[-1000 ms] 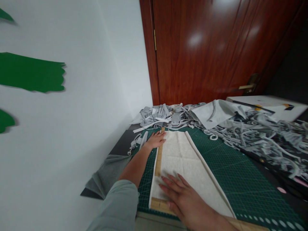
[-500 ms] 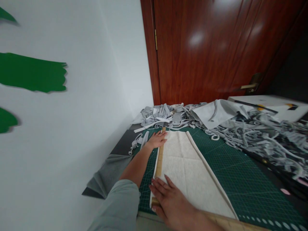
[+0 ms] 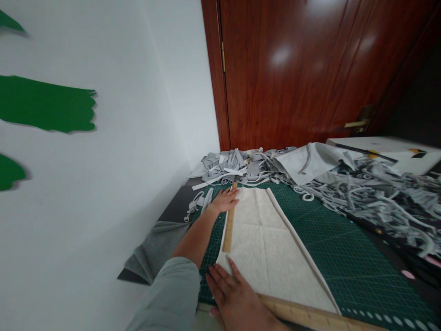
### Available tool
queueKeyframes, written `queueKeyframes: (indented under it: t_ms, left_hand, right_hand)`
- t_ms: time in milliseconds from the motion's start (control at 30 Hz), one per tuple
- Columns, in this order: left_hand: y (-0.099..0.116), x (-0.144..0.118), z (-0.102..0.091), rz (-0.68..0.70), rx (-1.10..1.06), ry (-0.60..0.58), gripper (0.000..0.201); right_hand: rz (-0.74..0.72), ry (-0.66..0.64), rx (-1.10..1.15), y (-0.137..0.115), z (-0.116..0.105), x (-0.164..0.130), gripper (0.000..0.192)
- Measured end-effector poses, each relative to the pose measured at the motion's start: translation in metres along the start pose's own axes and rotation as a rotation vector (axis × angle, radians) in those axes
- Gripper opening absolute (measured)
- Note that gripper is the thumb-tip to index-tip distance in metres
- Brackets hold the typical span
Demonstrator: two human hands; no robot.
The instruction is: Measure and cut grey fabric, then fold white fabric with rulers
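A cream cloth (image 3: pixel 268 243) lies flat on the green cutting mat (image 3: pixel 330 239), with a crease across it and a folded long right edge. A wooden ruler (image 3: pixel 228 232) runs along its left edge. At the far end my left hand (image 3: pixel 225 201) presses flat on this ruler and the cloth's edge, fingers stretched. My right hand (image 3: pixel 236 294) rests palm down over the near left corner, fingers extended and thumb apart; it hides that corner. Along the cloth's near edge lies a second wooden ruler (image 3: pixel 306 315), its left end hidden by my right hand.
Grey fabric scraps (image 3: pixel 358 184) are heaped at the back and right. Black scissors (image 3: pixel 382 234) lie at the right. A folded grey cloth (image 3: pixel 155 250) sits by the white wall (image 3: pixel 138 138). Behind are a white box (image 3: pixel 413 158) and a wooden door (image 3: pixel 282 82).
My right hand has slid a little toward me and left, off the near end of the left ruler. My left hand and the cloth have stayed in place.
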State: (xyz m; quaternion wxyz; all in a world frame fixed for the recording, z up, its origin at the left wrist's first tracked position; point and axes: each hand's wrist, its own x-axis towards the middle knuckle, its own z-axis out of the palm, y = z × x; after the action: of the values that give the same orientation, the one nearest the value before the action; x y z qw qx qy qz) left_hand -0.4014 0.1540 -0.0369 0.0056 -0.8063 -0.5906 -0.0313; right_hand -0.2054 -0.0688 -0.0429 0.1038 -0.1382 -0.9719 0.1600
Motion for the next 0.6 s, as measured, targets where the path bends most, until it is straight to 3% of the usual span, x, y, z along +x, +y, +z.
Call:
queueKeyframes:
  t_ms: [200,333,400,533,600]
  left_hand:
    - [0.001,0.000,0.000,0.001,0.002,0.005,0.054]
    - [0.000,0.001,0.001,0.001,0.001,0.002,0.054]
    - [-0.001,0.001,0.002,0.001,-0.001,0.003,0.054]
    - [-0.001,0.002,0.003,0.002,-0.010,0.007,0.054]
    - [0.000,0.002,0.002,0.000,-0.017,0.013,0.054]
  right_hand:
    - [-0.081,0.116,-0.103,0.000,0.014,-0.002,0.053]
    - [-0.118,0.110,-0.036,-0.003,0.005,-0.003,0.053]
    - [-0.040,0.109,0.000,0.001,-0.008,-0.001,0.054]
    - [0.249,0.133,0.008,0.025,-0.034,0.006,0.054]
    - [0.303,0.126,0.010,0.039,-0.039,0.009,0.055]
